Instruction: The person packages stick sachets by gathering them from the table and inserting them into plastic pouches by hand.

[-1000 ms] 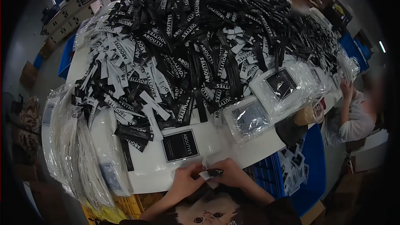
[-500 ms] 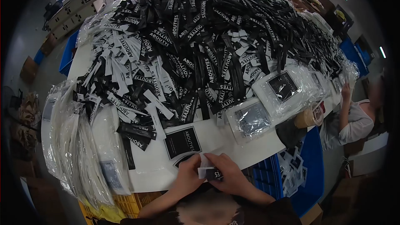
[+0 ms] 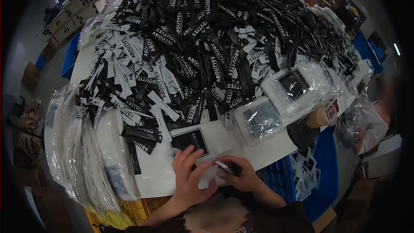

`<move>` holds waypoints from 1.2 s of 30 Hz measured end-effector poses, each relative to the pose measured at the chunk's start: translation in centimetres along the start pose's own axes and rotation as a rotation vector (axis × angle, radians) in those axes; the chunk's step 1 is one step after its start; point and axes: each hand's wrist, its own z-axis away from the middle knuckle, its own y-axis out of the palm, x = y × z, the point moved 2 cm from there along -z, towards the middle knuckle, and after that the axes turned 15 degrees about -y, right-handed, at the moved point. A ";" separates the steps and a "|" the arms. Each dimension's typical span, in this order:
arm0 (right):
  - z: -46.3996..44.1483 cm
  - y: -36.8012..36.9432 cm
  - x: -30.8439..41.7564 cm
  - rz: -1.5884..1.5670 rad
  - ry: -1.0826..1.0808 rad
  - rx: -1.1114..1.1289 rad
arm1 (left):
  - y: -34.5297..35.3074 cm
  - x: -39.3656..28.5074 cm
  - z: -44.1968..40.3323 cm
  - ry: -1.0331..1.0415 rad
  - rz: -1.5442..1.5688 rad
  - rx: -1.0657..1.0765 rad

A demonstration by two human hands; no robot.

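My left hand (image 3: 189, 179) is over the table's near edge, fingers spread and partly blurred, with a frosted translucent plastic bag (image 3: 209, 174) beside its thumb. My right hand (image 3: 242, 177) is closed on a small black-and-white strip packet (image 3: 222, 164), its white end sticking out towards the left. Whether the right hand also grips the plastic bag is hidden. Just beyond the hands lies a black square panel printed ABOUTYES (image 3: 194, 140), its lower left covered by my left fingers.
A big heap of black and white ABOUTYES strips (image 3: 189, 51) covers the table. Clear-wrapped bag stacks lie at left (image 3: 114, 159) and right (image 3: 293, 88). A lidded cup (image 3: 321, 117) stands near a blue bin (image 3: 325, 168) of packets. Another person (image 3: 373, 127) is at right.
My hands have come apart; the left has opened and lifted its fingers. The right still holds the strip packet, now turned. The person at right has shifted, moving a clear bag.
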 end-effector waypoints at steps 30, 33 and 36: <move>0.9 -0.8 -2.5 -0.360 0.051 -0.314 | 2.2 1.6 0.1 -0.313 0.187 0.337; 0.1 -0.4 -0.6 -0.332 -0.031 -0.460 | 0.8 4.0 -0.5 -0.486 0.169 0.543; 0.9 -2.9 -1.1 0.446 -0.115 -0.356 | -0.1 3.4 -1.2 -0.537 0.207 0.621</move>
